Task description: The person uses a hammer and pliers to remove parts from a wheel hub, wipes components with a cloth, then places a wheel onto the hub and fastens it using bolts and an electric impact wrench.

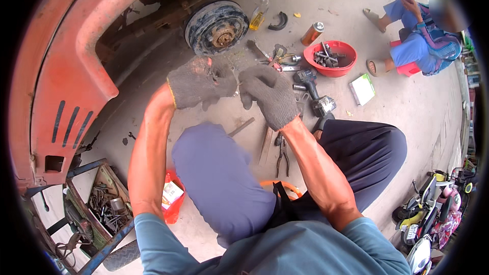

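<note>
Fine two-handed work beside the wheel drum

I have the left hand (pixel 201 83) and the right hand (pixel 271 91), both in dark knit gloves, facing each other over the floor (pixel 397 109), just short of the muddy wheel drum (pixel 204 26). The task's thing seems to be a small thin piece (pixel 237 89) in the gap between the fingertips; it is too small for me to say what it is. Fingers on both sides curl inward, so each grip looks narrow, but I cannot tell which one, if either, has closed on the piece.

I judge the step in hand to be handling this piece up close, away from the drum. The next move, to my mind, calls for one grip to steady it while the other works with light fingertips, since thick knit dulls the feel. If a tool is needed, the pliers (pixel 281 155) lie near the right forearm, and the cordless driver (pixel 311 85) and red bowl (pixel 333 72) of sockets (pixel 327 57) are farther right.
</note>
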